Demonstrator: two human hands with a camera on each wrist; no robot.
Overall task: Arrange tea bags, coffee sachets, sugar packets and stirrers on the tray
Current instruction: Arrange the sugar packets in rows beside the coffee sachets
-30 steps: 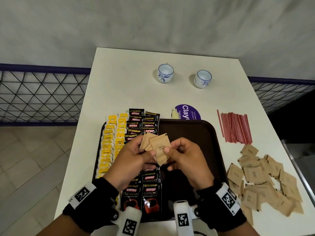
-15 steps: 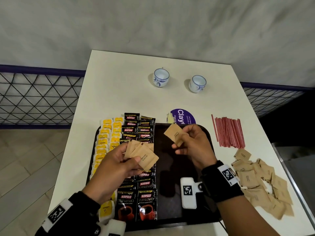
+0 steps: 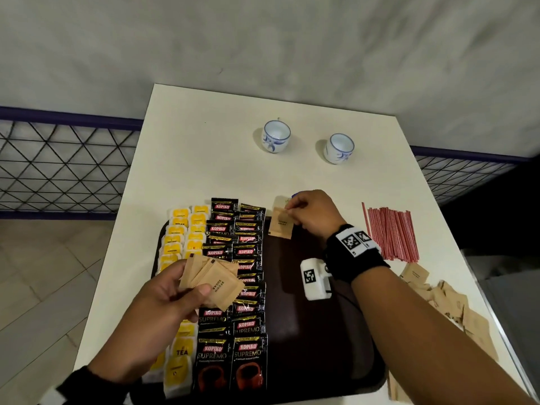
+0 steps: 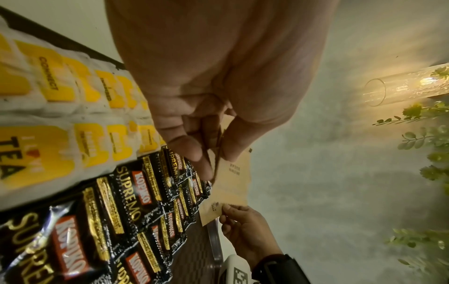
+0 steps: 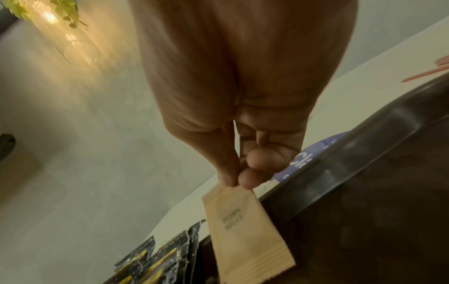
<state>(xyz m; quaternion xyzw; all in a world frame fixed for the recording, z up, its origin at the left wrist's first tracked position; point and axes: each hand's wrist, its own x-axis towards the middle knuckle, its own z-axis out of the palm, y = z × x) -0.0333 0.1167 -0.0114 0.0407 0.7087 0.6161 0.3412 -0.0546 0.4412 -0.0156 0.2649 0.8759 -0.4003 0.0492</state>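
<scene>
The right hand (image 3: pixel 314 214) pinches one sugar packet (image 3: pixel 281 226) by its far end at the tray's (image 3: pixel 321 331) far rim, long axis running toward the person. The left hand (image 3: pixel 163 305) grips a fanned sugar stack (image 3: pixel 213 280) over the tray's coffee sachets (image 3: pixel 233 287).

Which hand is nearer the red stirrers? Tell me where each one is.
Right. The right hand holds a sugar packet over the tray's far edge, just left of the stirrers. The left hand grips a fan of packets over the coffee sachets, much farther left.
</scene>
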